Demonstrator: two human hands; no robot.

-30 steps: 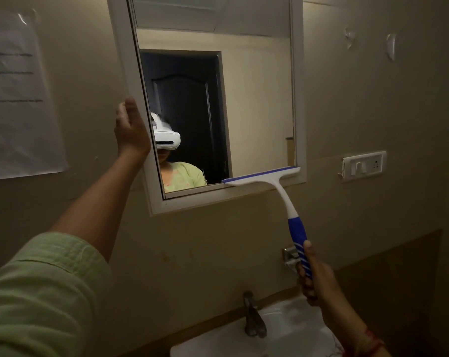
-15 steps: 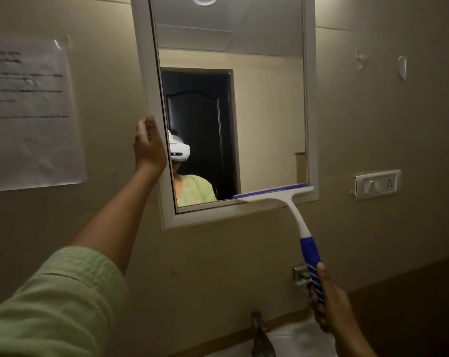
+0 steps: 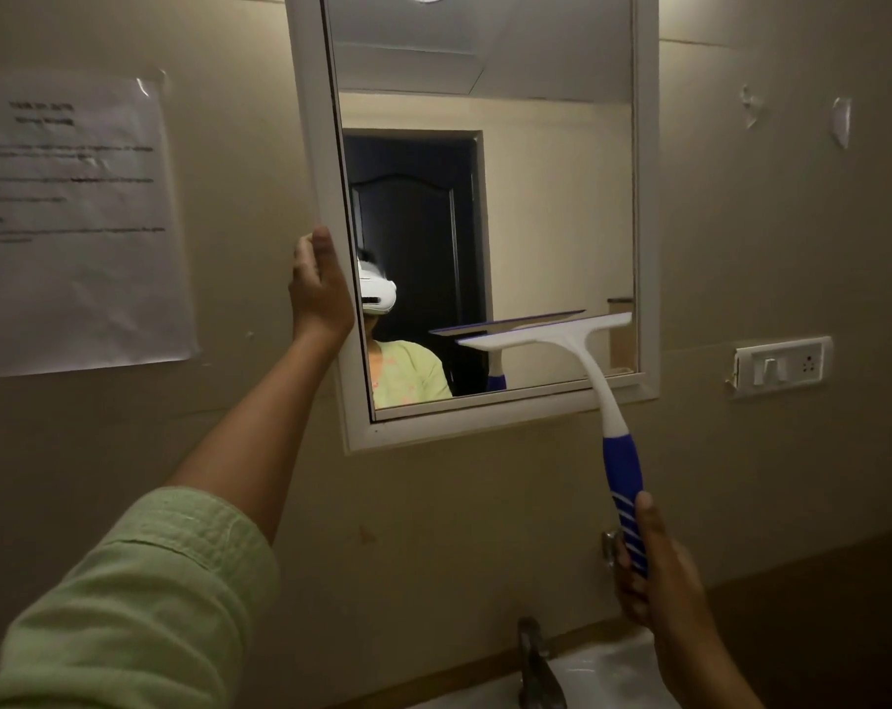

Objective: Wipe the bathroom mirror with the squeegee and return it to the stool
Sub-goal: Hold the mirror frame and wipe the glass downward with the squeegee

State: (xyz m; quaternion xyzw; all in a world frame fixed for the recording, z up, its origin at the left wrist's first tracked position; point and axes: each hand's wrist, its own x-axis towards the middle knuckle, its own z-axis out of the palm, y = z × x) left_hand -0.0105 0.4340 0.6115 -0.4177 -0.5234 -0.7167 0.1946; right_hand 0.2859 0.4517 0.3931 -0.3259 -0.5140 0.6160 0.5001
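Observation:
A white-framed mirror (image 3: 551, 207) hangs on the beige wall. My left hand (image 3: 318, 289) grips the left side of its frame, arm stretched out in a green sleeve. My right hand (image 3: 653, 570) is closed around the blue striped handle of a white squeegee (image 3: 587, 371). The squeegee's head lies across the lower right part of the glass, a little above the bottom frame, and its reflection shows just beside it. The stool is out of view.
A printed paper sheet (image 3: 70, 222) is taped to the wall at left. A switch plate (image 3: 781, 365) sits right of the mirror. A tap (image 3: 536, 662) and the white basin (image 3: 607, 678) lie below, near my right hand.
The squeegee head has risen from the mirror's bottom edge onto the lower glass. My view has tilted upward, so the mirror sits lower in frame. My left hand stays on the frame.

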